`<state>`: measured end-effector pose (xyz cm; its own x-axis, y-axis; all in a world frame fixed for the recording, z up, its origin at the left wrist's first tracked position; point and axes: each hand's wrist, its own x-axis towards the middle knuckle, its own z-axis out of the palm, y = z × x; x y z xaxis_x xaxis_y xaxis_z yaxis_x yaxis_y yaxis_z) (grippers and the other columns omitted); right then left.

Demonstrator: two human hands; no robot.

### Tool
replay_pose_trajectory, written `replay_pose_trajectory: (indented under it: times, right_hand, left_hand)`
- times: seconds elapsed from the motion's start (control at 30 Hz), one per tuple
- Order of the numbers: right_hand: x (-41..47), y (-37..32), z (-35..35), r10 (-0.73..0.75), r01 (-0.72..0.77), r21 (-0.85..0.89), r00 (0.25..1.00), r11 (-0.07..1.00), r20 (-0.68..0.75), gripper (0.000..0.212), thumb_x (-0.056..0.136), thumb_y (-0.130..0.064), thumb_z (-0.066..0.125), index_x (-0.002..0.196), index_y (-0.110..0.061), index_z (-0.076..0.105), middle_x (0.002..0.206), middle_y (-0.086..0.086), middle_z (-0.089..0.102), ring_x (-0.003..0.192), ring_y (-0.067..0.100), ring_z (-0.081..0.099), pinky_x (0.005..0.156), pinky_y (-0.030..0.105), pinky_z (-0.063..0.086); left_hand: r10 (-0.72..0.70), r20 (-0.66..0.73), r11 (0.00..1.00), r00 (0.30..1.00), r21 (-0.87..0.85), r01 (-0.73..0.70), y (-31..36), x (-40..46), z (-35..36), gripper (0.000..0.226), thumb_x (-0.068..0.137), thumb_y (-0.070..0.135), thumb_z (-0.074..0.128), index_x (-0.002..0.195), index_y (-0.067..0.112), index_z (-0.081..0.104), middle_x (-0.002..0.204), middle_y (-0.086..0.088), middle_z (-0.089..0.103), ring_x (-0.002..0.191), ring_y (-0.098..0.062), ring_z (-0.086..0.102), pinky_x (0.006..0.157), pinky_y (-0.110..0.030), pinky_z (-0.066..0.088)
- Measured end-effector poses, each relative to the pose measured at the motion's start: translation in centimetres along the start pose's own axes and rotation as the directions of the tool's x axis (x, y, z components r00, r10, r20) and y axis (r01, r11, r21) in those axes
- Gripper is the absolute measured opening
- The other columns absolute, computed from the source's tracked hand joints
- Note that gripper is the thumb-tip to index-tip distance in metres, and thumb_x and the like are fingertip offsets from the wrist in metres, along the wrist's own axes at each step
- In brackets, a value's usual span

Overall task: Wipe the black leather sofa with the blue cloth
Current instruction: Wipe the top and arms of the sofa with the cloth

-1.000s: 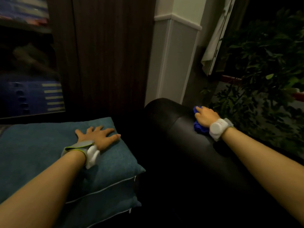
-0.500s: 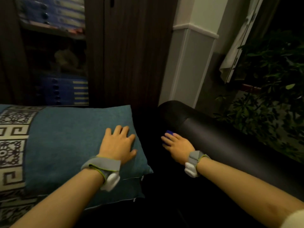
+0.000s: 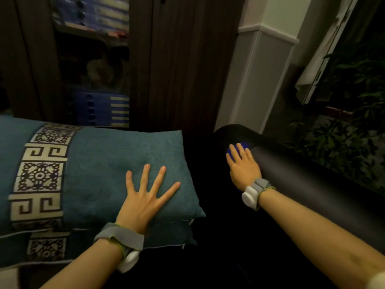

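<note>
The black leather sofa shows as a rounded armrest [image 3: 312, 184] running from the upper middle to the right edge. My right hand [image 3: 243, 165] lies flat on the armrest's inner side, fingers straight, pressing the blue cloth [image 3: 242, 147] against the leather. Only a small bright blue patch of the cloth shows past the fingertips. My left hand [image 3: 145, 195] rests with fingers spread wide on a teal cushion [image 3: 116, 155] and holds nothing. Both wrists wear grey bands with white sensors.
A second teal cushion [image 3: 170, 236] lies beneath the first. A dark wooden cabinet [image 3: 183, 65] with blue folders [image 3: 102, 109] stands behind. A white pillar [image 3: 256, 80] rises behind the armrest's far end. Leafy plants [image 3: 343, 132] fill the right side beyond the armrest.
My right hand slid the cloth off the armrest's top down its inner side, then back up and farther along it. My left hand stayed on the cushion and spread its fingers wider.
</note>
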<state>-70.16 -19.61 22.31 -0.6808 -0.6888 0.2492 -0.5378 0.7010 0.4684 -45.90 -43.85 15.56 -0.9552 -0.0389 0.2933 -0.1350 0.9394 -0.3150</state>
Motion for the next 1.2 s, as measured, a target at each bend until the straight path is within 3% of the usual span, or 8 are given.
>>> replay_pose_trajectory:
  times: [0.33, 0.47, 0.63, 0.73, 0.83, 0.97, 1.1, 1.2]
  right_hand:
    - [-1.0, -4.0, 3.6, -0.218, 0.241, -0.151, 0.964, 0.959, 0.156, 0.055, 0.100, -0.019, 0.034, 0.153, -0.011, 0.024, 0.164, 0.010, 0.000, 0.149, 0.036, -0.006, 0.119, 0.049, -0.005]
    - [-2.4, -5.9, 4.1, -0.306, 0.338, -0.199, 0.936, 0.920, 0.175, 0.032, 0.070, -0.042, 0.077, 0.100, -0.033, 0.077, 0.132, -0.004, 0.062, 0.124, 0.022, 0.058, 0.104, 0.038, 0.047]
    - [-4.8, -6.5, 5.3, -0.400, 0.431, -0.252, 0.901, 0.866, 0.168, 0.019, 0.061, -0.049, 0.084, 0.076, -0.041, 0.078, 0.113, -0.013, 0.071, 0.108, 0.014, 0.067, 0.091, 0.031, 0.055]
    - [-2.6, -3.1, 2.1, -0.274, 0.279, -0.182, 0.960, 0.943, 0.051, 0.030, 0.069, -0.031, 0.079, 0.099, -0.031, 0.077, 0.126, -0.002, 0.067, 0.119, 0.024, 0.062, 0.101, 0.045, 0.048]
    - [0.3, 1.6, -0.9, -0.009, 0.002, -0.131, 0.999, 0.991, -0.053, 0.055, 0.086, -0.022, 0.051, 0.141, -0.024, 0.049, 0.155, 0.007, 0.036, 0.144, 0.031, 0.031, 0.117, 0.052, 0.017]
    - [2.3, 2.2, -1.6, 0.274, -0.275, 0.008, 0.961, 0.962, 0.044, 0.066, 0.095, -0.030, 0.048, 0.154, -0.018, 0.022, 0.163, 0.013, 0.009, 0.149, 0.036, 0.007, 0.120, 0.049, 0.006]
    - [-1.0, -4.9, 3.2, -0.054, 0.051, -0.065, 0.997, 0.997, -0.057, 0.047, 0.093, -0.024, 0.053, 0.139, -0.019, 0.052, 0.157, 0.010, 0.031, 0.146, 0.034, 0.024, 0.119, 0.050, 0.016]
    - [-6.1, -10.0, 7.7, -0.297, 0.312, -0.069, 0.940, 0.948, 0.168, 0.035, 0.095, -0.035, 0.053, 0.127, -0.029, 0.064, 0.151, -0.002, 0.042, 0.143, 0.021, 0.034, 0.118, 0.041, 0.023]
  left_hand:
    - [-0.125, 0.019, 0.992, 0.992, -0.026, 0.125, -5.1, 6.7, 2.1, 0.138, 0.068, 0.050, 0.081, 0.144, 0.043, -0.034, 0.162, -0.011, -0.024, 0.146, -0.049, -0.012, 0.103, -0.078, 0.003]
    - [-0.153, 0.078, 0.988, 0.985, -0.024, 0.155, -5.8, 8.9, 2.5, 0.155, 0.051, 0.062, 0.086, 0.141, 0.042, -0.039, 0.161, -0.012, -0.025, 0.146, -0.049, -0.013, 0.102, -0.079, 0.002]
    - [-0.111, 0.100, 0.988, 0.989, -0.096, 0.121, -6.6, 9.2, 2.1, 0.158, 0.044, 0.073, 0.082, 0.138, 0.044, -0.042, 0.160, -0.009, -0.028, 0.145, -0.049, -0.018, 0.102, -0.080, -0.002]
    - [-0.100, 0.097, 0.986, 0.990, -0.121, 0.111, -6.6, 8.9, 2.1, 0.152, 0.045, 0.082, 0.074, 0.137, 0.046, -0.042, 0.160, -0.007, -0.028, 0.145, -0.048, -0.019, 0.103, -0.080, -0.002]
    - [-0.100, 0.119, 0.988, 0.988, -0.110, 0.113, -6.0, 8.1, 2.2, 0.148, 0.049, 0.085, 0.069, 0.137, 0.045, -0.042, 0.161, -0.007, -0.026, 0.145, -0.048, -0.020, 0.103, -0.080, -0.003]
    - [-0.109, 0.153, 0.993, 0.982, -0.025, 0.115, -5.2, 7.1, 1.9, 0.145, 0.055, 0.084, 0.067, 0.138, 0.041, -0.043, 0.161, -0.011, -0.024, 0.144, -0.051, -0.018, 0.102, -0.081, -0.002]
    - [-0.097, 0.177, 0.994, 0.979, -0.034, 0.104, -5.3, 7.2, 1.6, 0.142, 0.058, 0.081, 0.069, 0.140, 0.041, -0.039, 0.162, -0.010, -0.021, 0.145, -0.050, -0.015, 0.103, -0.080, -0.001]
    - [-0.082, 0.200, 0.993, 0.976, -0.071, 0.098, -5.5, 7.4, 1.5, 0.140, 0.060, 0.078, 0.071, 0.140, 0.043, -0.039, 0.162, -0.008, -0.021, 0.146, -0.049, -0.015, 0.103, -0.081, 0.000]
